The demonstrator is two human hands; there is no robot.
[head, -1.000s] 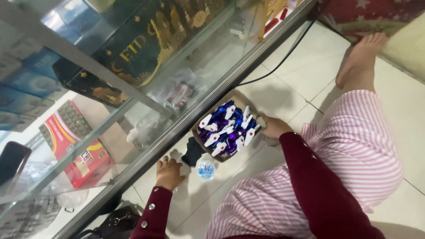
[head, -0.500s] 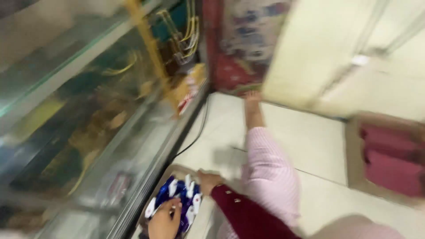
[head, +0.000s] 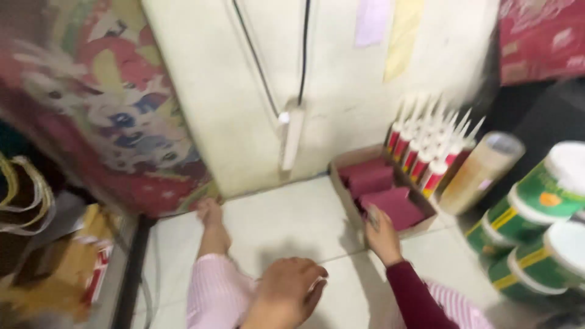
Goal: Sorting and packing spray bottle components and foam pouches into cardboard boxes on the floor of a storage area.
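View from the head, looking down at a person seated on a white tiled floor (head: pixel 292 219). The right hand (head: pixel 382 234), at lower centre-right, rests on the near edge of a shallow cardboard box (head: pixel 347 183), fingers stretched toward the dark red packs (head: pixel 390 198) lying flat inside; it touches the rim and perhaps the nearest pack, but whether it grips anything cannot be told. The left hand (head: pixel 291 292), at the bottom centre, is loosely curled, knuckles up, over the lap in pink striped cloth; something pale shows at its fingertips, too blurred to identify. A bare foot (head: pixel 210 222) extends left of centre toward the wall.

The box sits against the cream wall, within arm's reach of the sitter, likely so its contents can be taken out without rising. Behind it, at the upper right, red tubes (head: pixel 426 155) with white nozzles stand upright in rows; a brown roll (head: pixel 478 173) and stacked green tubs (head: pixel 536 225) fill the right edge.

Compared with half a second before, the view has swung from the glass counter and the box of blue packets to this wall; both hands have left that box, and the right has reached the red one.
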